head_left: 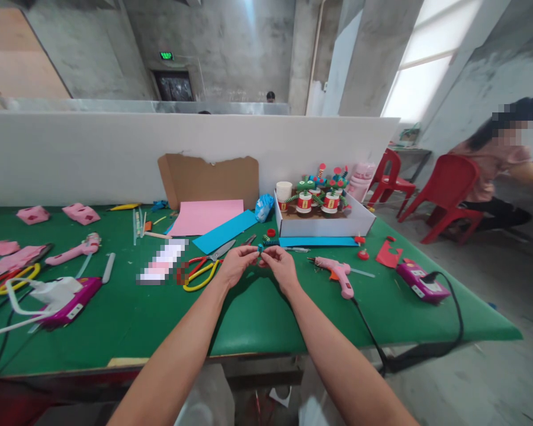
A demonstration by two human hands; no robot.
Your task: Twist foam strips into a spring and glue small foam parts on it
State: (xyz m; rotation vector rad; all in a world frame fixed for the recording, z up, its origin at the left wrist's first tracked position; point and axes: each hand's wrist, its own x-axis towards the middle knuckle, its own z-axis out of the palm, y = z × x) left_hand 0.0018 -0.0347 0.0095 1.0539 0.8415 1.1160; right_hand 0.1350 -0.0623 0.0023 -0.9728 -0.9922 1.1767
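Observation:
My left hand [240, 261] and my right hand [281, 265] meet above the green table, fingertips pinched together. Between them is a small blue-green paper piece [260, 248], partly hidden by the fingers. Just beyond the right fingers lie a dark green folded paper strip [273, 242] and a small red piece [270, 232]. Scissors with red and yellow handles [203, 277] rest beside my left hand, blades pointing away. To the right of my right hand, a pink glue gun [340, 275] lies on its side with a glue stick in it.
A white box [324, 227] holds several paper-cup figures. Blue paper [226, 231], pink paper [211, 216] and cardboard [213, 180] lie or stand behind. Purple power strips [421, 283] with cables sit at both sides. A person [493, 160] sits at the far right.

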